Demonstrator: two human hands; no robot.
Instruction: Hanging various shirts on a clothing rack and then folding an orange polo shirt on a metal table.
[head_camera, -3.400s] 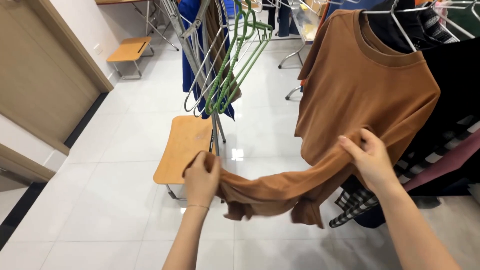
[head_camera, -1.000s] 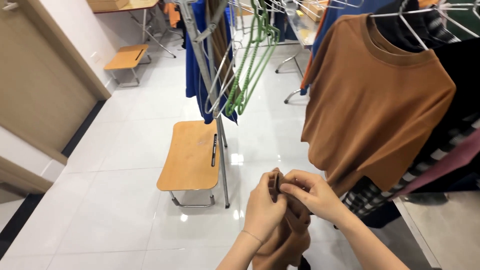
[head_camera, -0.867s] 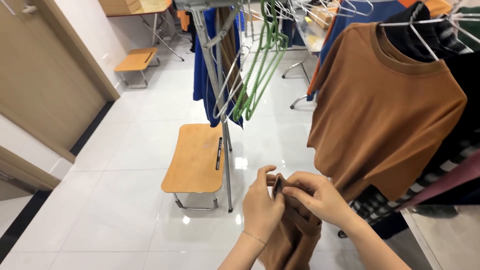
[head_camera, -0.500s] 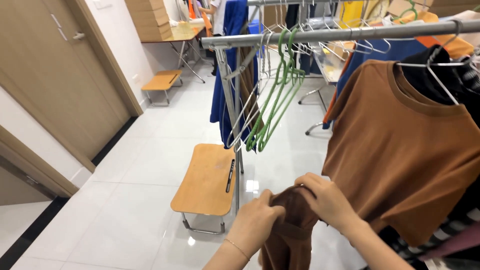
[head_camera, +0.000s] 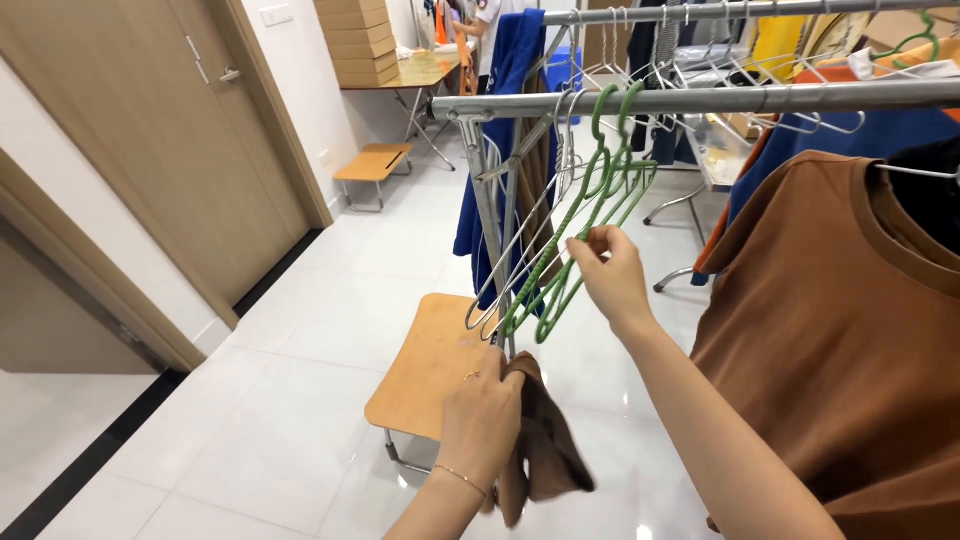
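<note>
- The left hand (head_camera: 482, 418) was closed around a bunched brown garment (head_camera: 545, 450), which hung down from the fist at about 6 o'clock in the view, above the white tiled floor (head_camera: 300, 330).
- The right hand (head_camera: 610, 275) reached up toward 12 o'clock, its fingers pinching the lower bar of the green hangers (head_camera: 590, 230) that hung from the metal clothes rail (head_camera: 700, 100).
- Two green hooks showed on the rail; beside them at 9 o'clock hung several bare wire hangers (head_camera: 520, 250), too overlapped to count.
- One brown T-shirt (head_camera: 840, 360) hung at 3 o'clock, just beside the right forearm, crowding that side.
- One low wooden folding surface (head_camera: 425, 365) stood under the rail's upright post (head_camera: 490, 230); a second one (head_camera: 372, 162) stood well apart at 11 o'clock.
- Open floor ran from 7 to 10 o'clock, edged by a wooden door (head_camera: 150, 130).
</note>
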